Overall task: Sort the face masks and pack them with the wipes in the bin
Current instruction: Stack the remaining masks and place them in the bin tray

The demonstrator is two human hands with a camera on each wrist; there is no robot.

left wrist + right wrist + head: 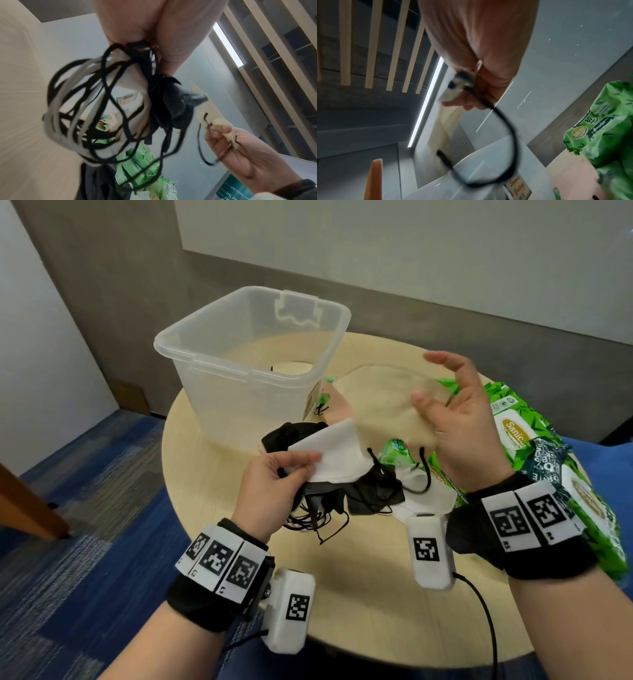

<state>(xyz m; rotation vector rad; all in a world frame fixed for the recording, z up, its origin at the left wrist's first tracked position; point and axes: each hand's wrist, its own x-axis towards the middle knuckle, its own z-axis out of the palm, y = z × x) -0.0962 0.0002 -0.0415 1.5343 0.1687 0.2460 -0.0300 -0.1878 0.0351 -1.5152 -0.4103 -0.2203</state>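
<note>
A: Grip status?
B: My left hand [270, 487] clenches a white mask [334, 457] plus black masks [373, 494], loops dangling. My right hand [459, 419] pinches a beige mask [387, 402] above the counter [359, 587].
A: Wipes? Bin?
B: Wipes packs [534, 440] right. Clear bin [253, 354] behind.

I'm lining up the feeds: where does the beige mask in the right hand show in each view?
Head: beige mask, right of centre, pinched by the right hand, in front of the clear bin.
Left wrist: a pale blurred piece at centre-right, in the same fingers.
Right wrist: only its pinched corner and black ear loop, centre.
Shared landmark: the green wipes packs.
</note>
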